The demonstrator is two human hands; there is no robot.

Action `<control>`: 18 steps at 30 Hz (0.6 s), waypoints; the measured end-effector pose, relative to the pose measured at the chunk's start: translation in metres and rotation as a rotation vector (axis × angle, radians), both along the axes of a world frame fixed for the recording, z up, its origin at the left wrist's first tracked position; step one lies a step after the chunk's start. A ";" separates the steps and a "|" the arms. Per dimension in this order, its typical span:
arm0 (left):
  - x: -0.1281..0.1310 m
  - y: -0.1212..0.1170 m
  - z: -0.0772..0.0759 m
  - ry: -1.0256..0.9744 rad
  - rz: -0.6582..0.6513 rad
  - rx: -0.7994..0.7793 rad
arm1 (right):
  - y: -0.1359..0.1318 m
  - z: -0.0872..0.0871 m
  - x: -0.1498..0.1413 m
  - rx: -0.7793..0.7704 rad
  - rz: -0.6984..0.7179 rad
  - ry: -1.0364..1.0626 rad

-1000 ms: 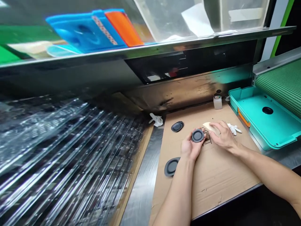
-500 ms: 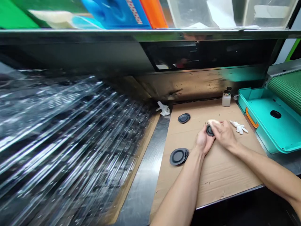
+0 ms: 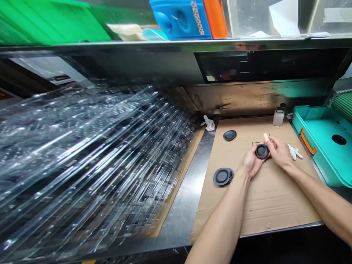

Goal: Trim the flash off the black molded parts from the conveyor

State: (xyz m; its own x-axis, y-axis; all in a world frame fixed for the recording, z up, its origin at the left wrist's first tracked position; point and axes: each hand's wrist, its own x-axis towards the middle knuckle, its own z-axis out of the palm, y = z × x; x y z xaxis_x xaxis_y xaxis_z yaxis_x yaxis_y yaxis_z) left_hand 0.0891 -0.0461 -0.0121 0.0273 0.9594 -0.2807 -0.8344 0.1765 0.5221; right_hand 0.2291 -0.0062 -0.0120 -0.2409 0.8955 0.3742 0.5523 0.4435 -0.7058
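My left hand (image 3: 251, 163) is closed around a small round dark grey disc (image 3: 261, 151), held just above the cardboard sheet (image 3: 264, 198). My right hand (image 3: 279, 153) pinches a pale cream tool (image 3: 266, 137) whose tip rests at the disc's upper edge. A short stack of the same dark discs (image 3: 223, 176) lies on the cardboard to the left of my left wrist. One more dark disc (image 3: 230, 135) lies farther back on the cardboard.
A big leaning stack of clear plastic trays (image 3: 88, 157) fills the left. A teal tray (image 3: 319, 143) with an orange handle stands at right. A small white bottle (image 3: 278, 117), a crumpled white cloth (image 3: 209, 123) and a white glove (image 3: 295, 152) lie nearby. A shelf (image 3: 176, 44) overhangs.
The camera view has swung left and down. My right hand has shifted the cream tool from lying over the disc to touching its upper edge; the disc stays in my left hand.
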 end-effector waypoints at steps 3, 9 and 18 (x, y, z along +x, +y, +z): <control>-0.006 0.002 0.000 0.022 0.004 0.009 | 0.009 0.007 0.005 -0.253 0.006 0.321; -0.006 0.004 0.000 0.025 0.048 0.025 | -0.013 0.012 -0.004 -0.389 0.175 0.323; 0.009 -0.004 -0.003 0.034 -0.034 0.033 | -0.038 0.031 -0.016 -0.170 -0.045 -0.621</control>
